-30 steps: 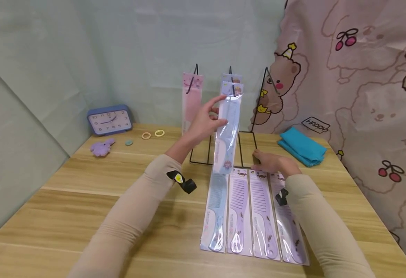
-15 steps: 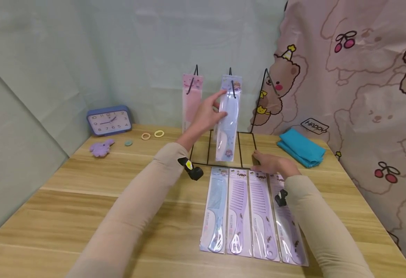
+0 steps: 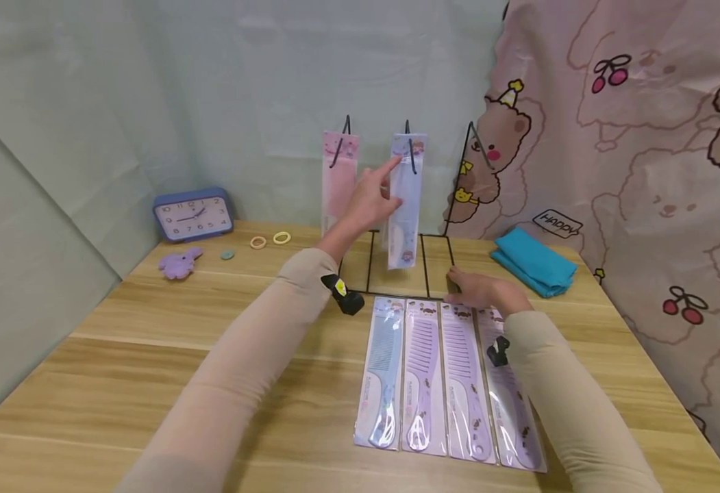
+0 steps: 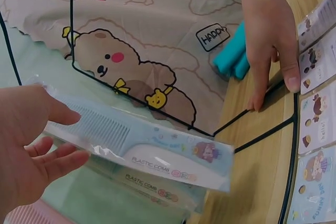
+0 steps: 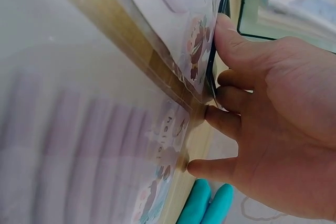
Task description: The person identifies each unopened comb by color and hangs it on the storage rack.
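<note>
A blue comb in a clear sleeve (image 3: 404, 219) hangs from the middle hook of the black wire display rack (image 3: 427, 267). At its left edge is my left hand (image 3: 368, 195), index finger extended near the header and thumb on the front. In the left wrist view the other left fingers (image 4: 63, 166) bend loosely beside the sleeve, not round it. More packaged combs (image 4: 152, 187) hang behind it. My right hand (image 3: 479, 287) holds the front right corner of the rack's base, with the thumb (image 5: 228, 35) against the front bar.
A packaged blue comb (image 3: 381, 370) and several purple ones (image 3: 421, 376) lie in a row before the rack. A pink package (image 3: 340, 181) hangs on the left hook. A folded teal cloth (image 3: 535, 263) lies right; a clock (image 3: 193, 213) and hair ties (image 3: 282, 237) lie left.
The blue comb's sleeve has slid backward and up along the middle hook, covering the one behind. My left hand has followed it away from me. The right hand has stayed on the rack.
</note>
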`<act>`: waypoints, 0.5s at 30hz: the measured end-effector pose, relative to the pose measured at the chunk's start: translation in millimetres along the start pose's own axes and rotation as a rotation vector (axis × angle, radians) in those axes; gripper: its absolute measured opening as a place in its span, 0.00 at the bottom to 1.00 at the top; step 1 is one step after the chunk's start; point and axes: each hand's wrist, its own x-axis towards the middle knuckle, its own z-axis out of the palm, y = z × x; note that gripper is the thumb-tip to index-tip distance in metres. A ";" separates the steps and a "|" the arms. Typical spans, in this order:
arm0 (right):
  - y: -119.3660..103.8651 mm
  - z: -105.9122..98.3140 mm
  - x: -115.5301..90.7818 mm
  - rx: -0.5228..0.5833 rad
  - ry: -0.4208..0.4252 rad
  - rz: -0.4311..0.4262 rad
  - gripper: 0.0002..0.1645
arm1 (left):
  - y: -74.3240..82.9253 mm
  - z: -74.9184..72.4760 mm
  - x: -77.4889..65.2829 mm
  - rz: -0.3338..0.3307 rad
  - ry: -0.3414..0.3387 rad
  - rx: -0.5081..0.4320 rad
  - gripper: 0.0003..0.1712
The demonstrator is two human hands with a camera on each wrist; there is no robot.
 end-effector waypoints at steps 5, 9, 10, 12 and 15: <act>-0.8 0.6 -2.6 0.005 -0.005 -0.003 0.47 | 1.3 2.5 -0.8 -0.047 -0.006 -0.001 0.52; -0.7 1.2 -3.0 0.008 -0.004 -0.001 0.47 | 0.5 3.6 -1.1 -0.057 0.001 0.008 0.52; -0.8 1.3 -2.7 0.007 -0.002 0.000 0.47 | 0.3 3.9 -0.9 -0.060 0.002 0.013 0.52; -0.6 1.3 -2.2 0.008 0.001 0.000 0.47 | -0.1 4.3 -0.2 -0.059 0.011 0.025 0.52; -0.3 1.4 -1.4 0.013 0.005 0.008 0.47 | -0.1 4.7 0.6 -0.062 0.014 0.038 0.53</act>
